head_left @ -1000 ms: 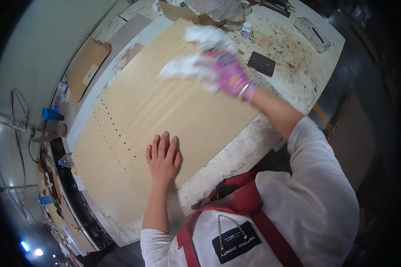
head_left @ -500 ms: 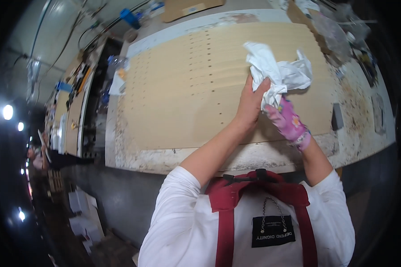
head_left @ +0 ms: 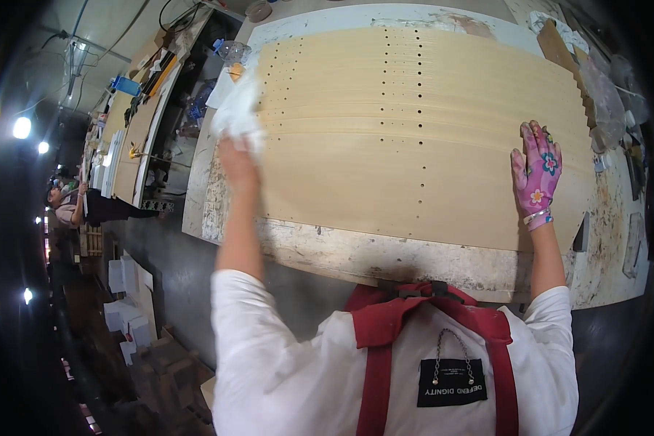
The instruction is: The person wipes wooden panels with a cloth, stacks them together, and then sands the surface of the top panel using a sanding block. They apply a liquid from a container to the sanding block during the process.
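Rag moved left; in L hand

white cloth in left hand

The panel lies on the table, cloth at its left end.

Lamps glare at far left, the left hand and white cloth are blurred, the fisheye rim black.
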